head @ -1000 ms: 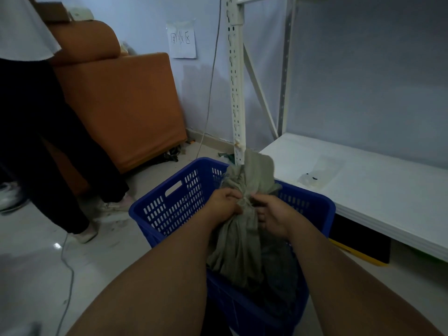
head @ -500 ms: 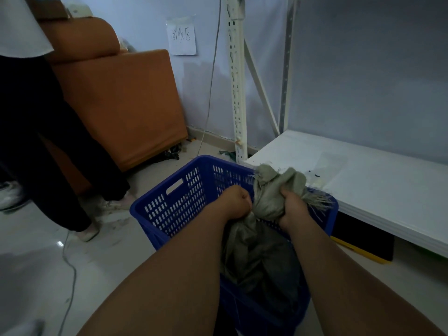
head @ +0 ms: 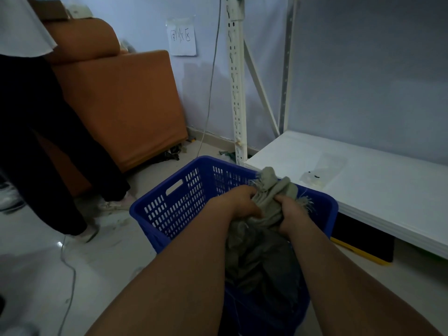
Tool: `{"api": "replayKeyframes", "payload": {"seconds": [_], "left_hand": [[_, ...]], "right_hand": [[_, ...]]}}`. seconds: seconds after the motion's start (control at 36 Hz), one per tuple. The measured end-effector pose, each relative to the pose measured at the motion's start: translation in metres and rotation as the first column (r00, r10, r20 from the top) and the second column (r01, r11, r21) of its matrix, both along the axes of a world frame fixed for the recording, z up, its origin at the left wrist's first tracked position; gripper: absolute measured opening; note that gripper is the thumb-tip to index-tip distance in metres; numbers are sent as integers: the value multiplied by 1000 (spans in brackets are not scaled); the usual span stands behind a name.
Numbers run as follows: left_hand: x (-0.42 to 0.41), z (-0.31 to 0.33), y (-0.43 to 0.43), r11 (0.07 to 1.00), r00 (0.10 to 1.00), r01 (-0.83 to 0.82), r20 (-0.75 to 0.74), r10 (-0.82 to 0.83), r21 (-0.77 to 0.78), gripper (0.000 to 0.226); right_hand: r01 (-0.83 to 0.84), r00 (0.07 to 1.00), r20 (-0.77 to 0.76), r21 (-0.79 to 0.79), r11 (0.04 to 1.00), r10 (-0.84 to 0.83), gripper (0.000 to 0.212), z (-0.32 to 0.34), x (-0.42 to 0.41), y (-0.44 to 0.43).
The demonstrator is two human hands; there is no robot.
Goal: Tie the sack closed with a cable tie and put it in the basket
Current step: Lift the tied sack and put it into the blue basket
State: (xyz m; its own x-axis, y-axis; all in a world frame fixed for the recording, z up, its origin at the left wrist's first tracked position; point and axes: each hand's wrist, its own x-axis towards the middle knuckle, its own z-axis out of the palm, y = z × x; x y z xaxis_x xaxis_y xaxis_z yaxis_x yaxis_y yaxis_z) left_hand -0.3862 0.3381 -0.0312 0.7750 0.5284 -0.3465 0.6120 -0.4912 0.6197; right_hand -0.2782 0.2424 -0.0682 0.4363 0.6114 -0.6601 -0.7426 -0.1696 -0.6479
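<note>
Gripping the bunched neck of a grey-green sack (head: 271,190), both hands have their fingers curled tight into the cloth. The left hand (head: 240,200) clasps the neck from the left side, its knuckles facing up. The right hand (head: 288,209) is fisted around the neck from the right, just beside the left hand, with folds of fabric squeezed between the two. Above the fists, the frayed mouth of the sack sticks up in a short tuft, loose threads fanning out to the right. No cable tie can be made out on the neck; the hands cover that part.

Below the hands, the body of the sack hangs down inside a blue plastic basket (head: 174,204) with slotted walls and a handle cut-out, standing on a pale tiled floor (head: 36,263). Both bare forearms reach in from the bottom edge, over the near rim of the basket.

Just right of the basket runs a low white shelf board (head: 378,197), with a small clear plastic bag (head: 322,170) lying on it. A cream slotted upright (head: 236,81) of the shelving rises behind the basket. To the left stands another person's dark-trousered legs (head: 43,146), in front of an orange sofa (head: 121,100). A handwritten paper sign (head: 183,37) is stuck on the pale wall.
</note>
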Motion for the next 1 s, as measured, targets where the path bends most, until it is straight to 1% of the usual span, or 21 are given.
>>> {"api": "replayKeyframes", "payload": {"seconds": [0.06, 0.11, 0.14, 0.17, 0.19, 0.25, 0.31, 0.36, 0.42, 0.47, 0.5, 0.56, 0.61, 0.67, 0.72, 0.78, 0.83, 0.86, 0.89, 0.94, 1.0], "left_hand": [[0, 6, -2, 995, 994, 71, -86, -65, 70, 32], [2, 9, -4, 983, 978, 132, -180, -109, 124, 26], [2, 9, -4, 979, 968, 151, -221, -119, 136, 23], [3, 9, -5, 976, 960, 160, -253, -120, 148, 22], [4, 8, -5, 975, 955, 159, -273, -112, 156, 22], [5, 6, -7, 976, 953, 137, -292, -82, 171, 24], [6, 2, -6, 977, 955, 107, -293, -50, 182, 24], [6, -3, -5, 978, 960, 76, -281, -19, 192, 24], [5, -9, -2, 979, 964, 40, -265, 14, 198, 24], [3, -14, 2, 977, 966, -1, -252, 57, 215, 22], [1, -18, 5, 974, 967, -25, -240, 81, 226, 17], [-3, -27, 14, 967, 968, -70, -217, 125, 246, 10], [-6, -36, 23, 961, 963, -128, -199, 179, 246, 11], [-11, -37, 24, 949, 954, -189, -184, 238, 251, 12], [-16, -41, 26, 928, 936, -225, -199, 290, 296, 29], [-22, -45, 25, 899, 909, -227, -249, 333, 374, 49], [-27, -48, 24, 897, 899, -220, -277, 340, 384, 60], [-29, -49, 24, 907, 900, -213, -288, 327, 364, 61], [-30, -49, 22, 918, 903, -207, -296, 312, 338, 59], [-29, -52, 19, 929, 902, -198, -312, 297, 313, 56], [-27, -57, 16, 926, 895, -197, -326, 304, 322, 67]], "right_hand": [[42, 998, 35, 42, 998, -44, 49, -3, 4, -3], [108, 987, 118, 3, 994, -108, 80, -62, 46, 16], [127, 983, 138, -29, 992, -122, 84, -101, 75, 32], [120, 984, 140, -54, 991, -111, 80, -125, 92, 43], [125, 986, 112, -35, 991, -121, 74, -131, 98, 48], [155, 982, 116, -52, 987, -148, 58, -70, 56, 24], [194, 965, 193, -55, 980, -180, 40, -31, 23, 9], [149, 943, 307, -54, 987, -125, 41, -25, 13, 8], [38, 914, 405, -65, 997, -8, 40, -25, 8, 11], [-106, 885, 435, -161, 981, 167, 40, -25, 6, 20], [-177, 862, 428, -247, 953, 272, 41, -23, 4, 23], [-294, 780, 418, -414, 862, 466, 46, -19, 0, 24], [-339, 613, 489, -546, 766, 620, 48, -25, 1, 25], [-320, 434, 523, -671, 668, 734, 44, -34, 1, 21], [-253, 310, 552, -737, 627, 774, 35, -41, 1, 15], [-175, 287, 604, -730, 661, 743, 28, -43, -1, 12], [-99, 258, 712, -653, 751, 653, 29, -44, -5, 15], [-81, 222, 767, -601, 795, 602, 31, -42, -8, 17], [-86, 175, 813, -549, 831, 555, 33, -41, -11, 19], [-121, 41, 876, -473, 873, 480, 36, -37, -19, 23], [-133, -66, 896, -445, 886, 440, 37, -34, -27, 25]]}}
